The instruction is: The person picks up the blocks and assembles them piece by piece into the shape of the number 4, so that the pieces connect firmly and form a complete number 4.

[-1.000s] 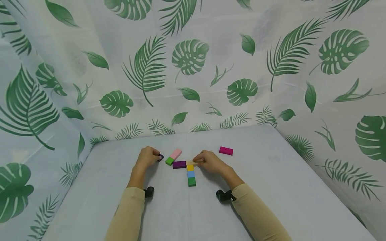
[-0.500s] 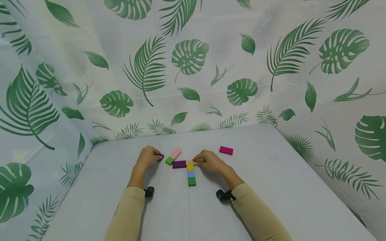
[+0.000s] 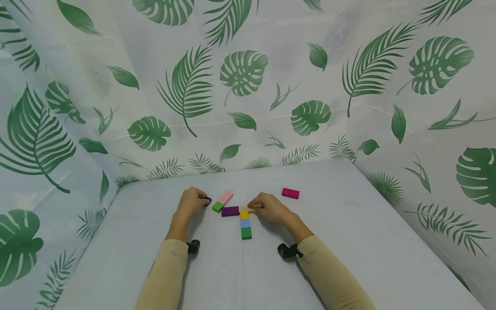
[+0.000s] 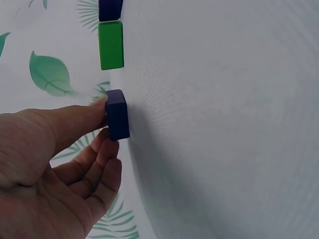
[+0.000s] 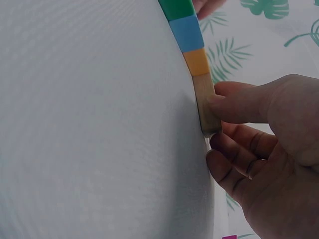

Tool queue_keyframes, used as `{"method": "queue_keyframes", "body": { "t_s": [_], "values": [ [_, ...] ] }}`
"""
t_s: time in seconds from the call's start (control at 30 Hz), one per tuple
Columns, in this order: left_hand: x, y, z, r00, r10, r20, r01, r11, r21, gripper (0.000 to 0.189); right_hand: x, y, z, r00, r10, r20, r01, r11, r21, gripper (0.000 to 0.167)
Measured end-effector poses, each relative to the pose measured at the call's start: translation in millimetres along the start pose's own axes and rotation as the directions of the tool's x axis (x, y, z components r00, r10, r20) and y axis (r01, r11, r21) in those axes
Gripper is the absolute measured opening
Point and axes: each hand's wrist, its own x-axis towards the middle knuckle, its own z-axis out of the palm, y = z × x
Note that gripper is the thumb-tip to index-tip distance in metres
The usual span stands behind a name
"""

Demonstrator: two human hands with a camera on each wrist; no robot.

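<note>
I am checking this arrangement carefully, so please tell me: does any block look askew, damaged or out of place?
No damage shows. The magenta rectangular block lies apart, at right; the pink rectangular block and light green rectangular block slant, unlike the straight column of yellow, blue and dark green blocks.

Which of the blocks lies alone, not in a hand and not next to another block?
The magenta block, beyond the right hand and to its right. The others sit against neighbours, except the dark blue block, pinched by the left hand.

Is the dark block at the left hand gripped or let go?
Gripped: the left wrist view shows the left hand pinching the dark block between thumb and fingers.
</note>
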Motion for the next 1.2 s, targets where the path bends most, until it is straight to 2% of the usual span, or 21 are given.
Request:
{"method": "queue_keyframes", "body": {
  "t_s": [1.2],
  "values": [
    [9.5,10.7,7.8,1.0,-0.007,-0.01,0.007,1.0,-0.029,0.028,0.5,1,1,1.0,-0.001,-0.006,0.001,1.0,0.005,0.024]
  ]
}}
